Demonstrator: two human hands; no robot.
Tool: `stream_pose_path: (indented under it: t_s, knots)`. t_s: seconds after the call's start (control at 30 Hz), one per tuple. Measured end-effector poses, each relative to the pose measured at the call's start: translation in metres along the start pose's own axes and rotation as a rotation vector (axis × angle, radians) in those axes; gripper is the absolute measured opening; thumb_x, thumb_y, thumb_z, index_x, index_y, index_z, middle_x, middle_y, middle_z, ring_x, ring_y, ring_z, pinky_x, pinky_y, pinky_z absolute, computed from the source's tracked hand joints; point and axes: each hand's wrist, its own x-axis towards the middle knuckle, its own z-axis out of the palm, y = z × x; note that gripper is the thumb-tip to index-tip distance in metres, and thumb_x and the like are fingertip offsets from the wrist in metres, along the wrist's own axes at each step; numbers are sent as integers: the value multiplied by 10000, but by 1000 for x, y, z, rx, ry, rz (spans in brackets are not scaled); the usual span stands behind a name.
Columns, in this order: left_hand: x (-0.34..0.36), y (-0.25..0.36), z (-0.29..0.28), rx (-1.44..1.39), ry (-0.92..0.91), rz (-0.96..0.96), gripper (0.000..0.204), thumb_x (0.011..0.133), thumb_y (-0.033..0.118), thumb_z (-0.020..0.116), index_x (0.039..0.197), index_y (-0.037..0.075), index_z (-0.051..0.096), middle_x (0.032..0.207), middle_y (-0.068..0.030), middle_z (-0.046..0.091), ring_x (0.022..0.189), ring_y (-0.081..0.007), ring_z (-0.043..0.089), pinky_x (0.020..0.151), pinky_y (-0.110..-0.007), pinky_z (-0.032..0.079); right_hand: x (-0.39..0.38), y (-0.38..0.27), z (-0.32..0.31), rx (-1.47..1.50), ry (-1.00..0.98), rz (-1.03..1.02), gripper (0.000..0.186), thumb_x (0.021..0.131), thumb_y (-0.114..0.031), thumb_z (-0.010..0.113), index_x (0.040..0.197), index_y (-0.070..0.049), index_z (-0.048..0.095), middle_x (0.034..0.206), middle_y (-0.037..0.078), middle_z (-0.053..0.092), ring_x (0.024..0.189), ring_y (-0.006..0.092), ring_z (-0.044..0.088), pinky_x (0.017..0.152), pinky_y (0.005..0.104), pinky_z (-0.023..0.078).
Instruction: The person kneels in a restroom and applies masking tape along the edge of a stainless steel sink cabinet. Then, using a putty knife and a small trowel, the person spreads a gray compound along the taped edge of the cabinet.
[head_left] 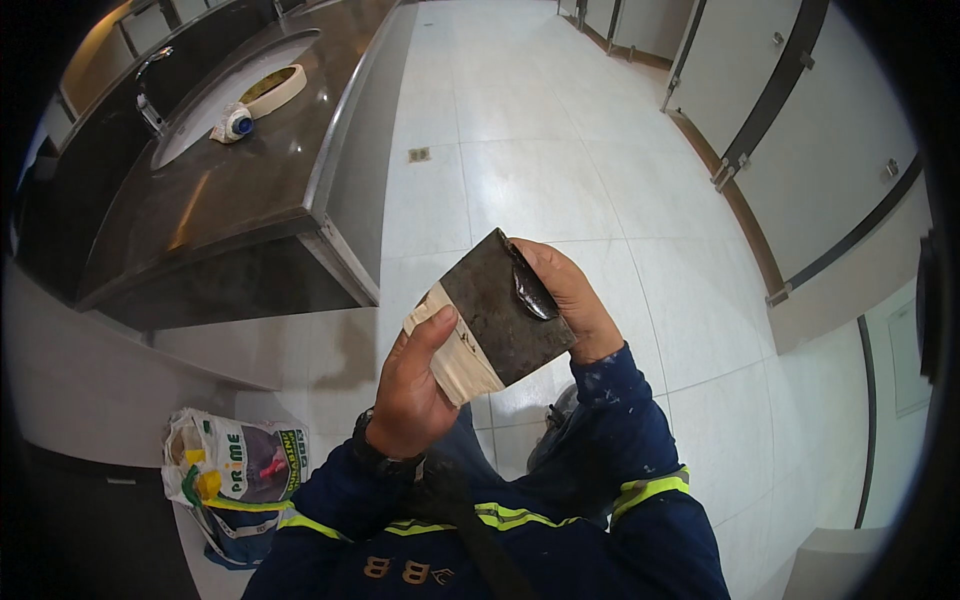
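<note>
I hold a dark, flat, square plate [490,325] in front of my body, tilted, with both hands. Its near left side is wrapped in cream masking tape [462,372]. My left hand [418,385] grips that taped side, thumb pressed on top. My right hand [568,295] holds the opposite side, its other fingers hidden beneath. Along that right edge sits a glossy black patch [532,288]; whether it is wet material or a shiny part I cannot tell.
On the dark washbasin counter [250,190] at left lie a roll of masking tape [278,97] and a crumpled tube with a blue cap [238,124], beside a faucet [150,100]. A printed bag [240,470] stands at lower left. Toilet cubicle doors [740,70] line the right.
</note>
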Motion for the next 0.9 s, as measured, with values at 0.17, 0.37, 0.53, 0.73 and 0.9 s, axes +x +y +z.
stream_pose_path:
  t_s: [0.17,0.37,0.53,0.73,0.9]
  knots:
    - [-18,11,14,102,-83,28,436,1037,204,507,1421,-1,472,1253,-148,631,1194,-243,640,1037,-395,527,8,20,-17,-118,226,12,291,1055,-353,582,953,-85,628,742,-32,561,598,36,454,533,190,366]
    - [-75,89,-35,365,-188,626,503,1070,387,422,1272,-41,593,1145,-265,666,1036,-338,665,925,-437,513,11,24,-32,-74,336,-49,273,1053,-298,560,1167,-59,625,851,27,645,681,78,548,589,212,434]
    - [-72,222,-13,581,-334,878,461,1072,295,457,1404,-16,533,1288,-249,656,1173,-349,665,1076,-496,507,15,23,-4,-20,269,-75,298,1042,-240,558,1244,-23,576,938,58,677,799,108,634,638,233,476]
    - [-8,288,-6,677,-346,832,431,1056,272,511,1359,-31,554,1250,-242,657,1122,-359,667,1070,-515,487,23,28,22,-16,135,-87,302,1042,-211,533,1287,-35,556,928,29,638,785,93,618,655,233,471]
    - [-1,286,-8,708,-348,797,432,1045,212,516,1363,-80,514,1230,-269,648,1147,-356,646,1082,-492,491,32,22,42,-376,151,-289,380,1028,-229,538,1365,-57,573,874,10,630,742,80,588,656,228,456]
